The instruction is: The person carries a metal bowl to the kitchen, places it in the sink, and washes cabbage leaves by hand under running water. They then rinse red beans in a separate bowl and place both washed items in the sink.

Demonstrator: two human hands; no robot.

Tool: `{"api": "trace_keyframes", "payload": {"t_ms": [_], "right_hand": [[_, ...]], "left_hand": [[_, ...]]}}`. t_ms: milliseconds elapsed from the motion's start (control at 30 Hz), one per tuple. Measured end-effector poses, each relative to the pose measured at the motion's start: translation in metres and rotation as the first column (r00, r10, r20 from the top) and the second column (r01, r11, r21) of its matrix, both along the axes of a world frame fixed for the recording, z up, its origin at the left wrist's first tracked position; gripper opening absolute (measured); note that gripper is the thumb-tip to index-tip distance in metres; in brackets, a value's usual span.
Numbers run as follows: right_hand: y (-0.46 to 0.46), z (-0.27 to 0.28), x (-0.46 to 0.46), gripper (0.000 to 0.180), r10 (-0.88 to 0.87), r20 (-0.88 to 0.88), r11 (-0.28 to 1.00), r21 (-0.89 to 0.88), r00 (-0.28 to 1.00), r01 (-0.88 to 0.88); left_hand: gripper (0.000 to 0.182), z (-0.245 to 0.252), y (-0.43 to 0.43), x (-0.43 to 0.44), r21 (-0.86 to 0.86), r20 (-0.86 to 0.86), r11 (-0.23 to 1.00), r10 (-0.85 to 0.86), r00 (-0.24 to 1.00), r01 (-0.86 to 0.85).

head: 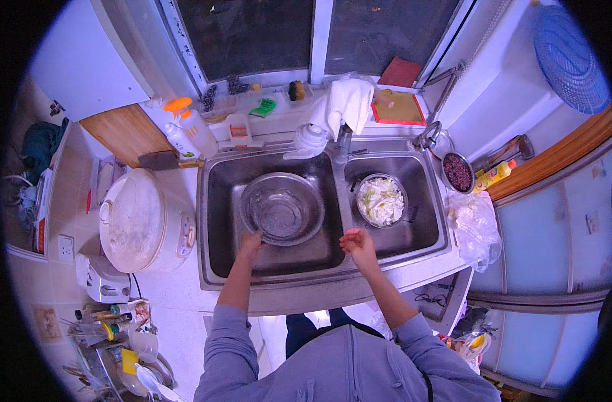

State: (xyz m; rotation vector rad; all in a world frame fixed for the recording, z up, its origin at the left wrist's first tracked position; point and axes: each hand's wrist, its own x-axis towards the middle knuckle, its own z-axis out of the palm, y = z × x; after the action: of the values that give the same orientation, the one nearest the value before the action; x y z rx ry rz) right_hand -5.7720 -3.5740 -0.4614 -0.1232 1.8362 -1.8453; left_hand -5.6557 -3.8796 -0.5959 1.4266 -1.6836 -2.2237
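A wide metal basin (283,236) sits in the left bowl of a stainless-steel double sink (326,271); its inside looks wet. My left hand (251,244) grips the basin's near-left rim. My right hand (358,247) hovers by the divider between the two bowls, its fingers loosely bent and apart, with nothing seen in them. Just beyond it, in the right bowl, stands a round metal container (381,201) filled with chopped pale-green leafy vegetable (380,202). The faucet (343,143) rises behind the divider, partly covered by a white cloth (353,100).
A bowl of dark grains (457,172) and a plastic bag (475,228) lie right of the sink. To the left stand a rice cooker (132,221), a spray bottle (195,125) and a cleaver (160,160). Bottles and utensils (120,341) crowd the lower-left counter.
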Motion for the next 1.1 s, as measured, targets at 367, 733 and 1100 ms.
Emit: {"api": "trace_keyframes", "payload": {"t_ms": [367,733,1100], "right_hand": [[-0.015,0.001,-0.005,0.026,-0.013,0.000,1.000,-0.013,1.000,0.013],[-0.016,-0.005,-0.006,0.027,-0.009,0.074,1.000,-0.010,0.997,0.010],[-0.010,-0.008,-0.009,0.025,0.003,0.054,0.999,0.052,0.999,-0.005]], "left_hand": [[0.027,0.035,-0.002,0.059,0.142,0.087,0.985,0.090,0.992,-0.101],[0.026,0.040,0.022,0.044,-0.062,0.058,0.997,0.058,0.997,-0.054],[0.029,0.050,0.001,0.026,-0.830,0.200,0.513,-0.096,0.975,0.221]]}}
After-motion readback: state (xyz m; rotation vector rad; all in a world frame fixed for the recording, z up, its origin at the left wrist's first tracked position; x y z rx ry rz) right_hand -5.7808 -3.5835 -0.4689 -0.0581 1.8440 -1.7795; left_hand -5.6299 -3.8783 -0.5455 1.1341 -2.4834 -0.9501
